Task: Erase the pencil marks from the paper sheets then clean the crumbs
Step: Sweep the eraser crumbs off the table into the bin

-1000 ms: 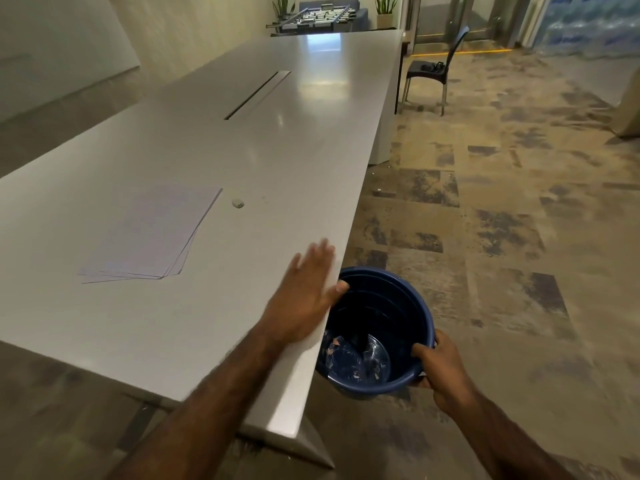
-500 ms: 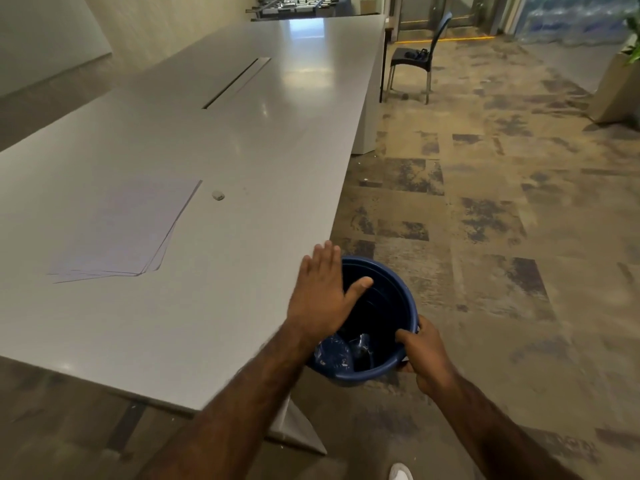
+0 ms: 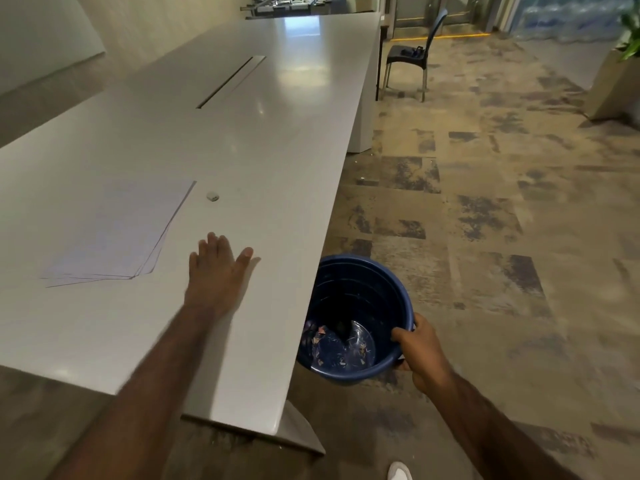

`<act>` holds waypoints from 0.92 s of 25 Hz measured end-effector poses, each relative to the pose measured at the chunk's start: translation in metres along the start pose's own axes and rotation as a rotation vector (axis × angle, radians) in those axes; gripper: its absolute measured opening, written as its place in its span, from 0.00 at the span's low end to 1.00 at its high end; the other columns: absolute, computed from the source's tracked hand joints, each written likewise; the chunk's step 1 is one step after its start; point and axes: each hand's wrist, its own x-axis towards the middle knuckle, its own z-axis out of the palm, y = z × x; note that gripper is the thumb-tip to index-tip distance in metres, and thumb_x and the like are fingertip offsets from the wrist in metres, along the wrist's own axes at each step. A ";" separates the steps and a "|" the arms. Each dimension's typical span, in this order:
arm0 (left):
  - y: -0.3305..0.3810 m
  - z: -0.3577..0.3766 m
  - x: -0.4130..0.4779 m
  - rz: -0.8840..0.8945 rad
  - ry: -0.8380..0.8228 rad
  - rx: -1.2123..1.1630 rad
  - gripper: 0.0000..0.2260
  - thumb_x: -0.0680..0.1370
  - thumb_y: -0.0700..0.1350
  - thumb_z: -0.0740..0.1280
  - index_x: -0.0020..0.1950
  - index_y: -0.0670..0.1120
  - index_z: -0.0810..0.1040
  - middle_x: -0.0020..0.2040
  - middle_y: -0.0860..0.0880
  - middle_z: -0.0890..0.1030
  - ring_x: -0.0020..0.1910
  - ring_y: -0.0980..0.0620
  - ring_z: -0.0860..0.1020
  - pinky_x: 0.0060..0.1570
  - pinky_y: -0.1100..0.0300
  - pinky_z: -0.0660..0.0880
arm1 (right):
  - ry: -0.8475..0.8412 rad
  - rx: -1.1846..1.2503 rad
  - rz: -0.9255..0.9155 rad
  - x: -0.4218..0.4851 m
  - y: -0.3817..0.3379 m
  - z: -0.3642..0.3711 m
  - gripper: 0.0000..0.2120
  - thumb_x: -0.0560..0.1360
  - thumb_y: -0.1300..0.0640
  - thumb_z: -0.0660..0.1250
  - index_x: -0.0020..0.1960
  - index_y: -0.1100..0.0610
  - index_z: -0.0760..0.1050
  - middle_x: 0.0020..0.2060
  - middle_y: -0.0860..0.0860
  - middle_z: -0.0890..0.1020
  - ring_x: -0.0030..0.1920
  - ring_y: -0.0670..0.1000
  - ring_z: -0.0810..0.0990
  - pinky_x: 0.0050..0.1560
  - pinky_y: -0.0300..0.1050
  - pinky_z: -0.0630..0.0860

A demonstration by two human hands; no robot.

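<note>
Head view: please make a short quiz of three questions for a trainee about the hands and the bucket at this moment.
1. True or false: the right hand grips the rim of the blue bucket.
2. Where is the left hand? A: flat on the table, beside the paper sheets. B: inside the bucket. C: on top of the sheets.
3. Fill the gap: a small white ___ lies on the table just beyond the sheets' far right corner.
Key: 1 true; 2 A; 3 eraser.
</note>
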 end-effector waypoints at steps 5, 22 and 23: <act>0.067 0.006 0.004 0.155 -0.091 -0.157 0.43 0.81 0.72 0.41 0.85 0.42 0.45 0.85 0.39 0.44 0.84 0.41 0.45 0.82 0.43 0.45 | -0.003 -0.018 -0.013 0.001 -0.005 -0.001 0.19 0.76 0.71 0.64 0.57 0.50 0.76 0.46 0.56 0.85 0.38 0.56 0.87 0.31 0.52 0.83; 0.050 -0.004 0.023 -0.100 -0.071 -0.117 0.37 0.85 0.64 0.48 0.84 0.38 0.52 0.84 0.36 0.53 0.83 0.38 0.52 0.80 0.38 0.46 | 0.006 -0.042 0.000 -0.012 -0.010 0.000 0.18 0.77 0.71 0.64 0.61 0.54 0.74 0.48 0.58 0.84 0.41 0.62 0.86 0.38 0.67 0.84; 0.068 0.001 0.024 -0.024 -0.084 -0.126 0.37 0.85 0.64 0.47 0.84 0.39 0.49 0.85 0.38 0.49 0.84 0.39 0.49 0.81 0.39 0.44 | 0.006 -0.047 -0.007 -0.013 -0.011 -0.001 0.17 0.77 0.71 0.64 0.60 0.53 0.74 0.48 0.58 0.84 0.42 0.62 0.86 0.39 0.68 0.84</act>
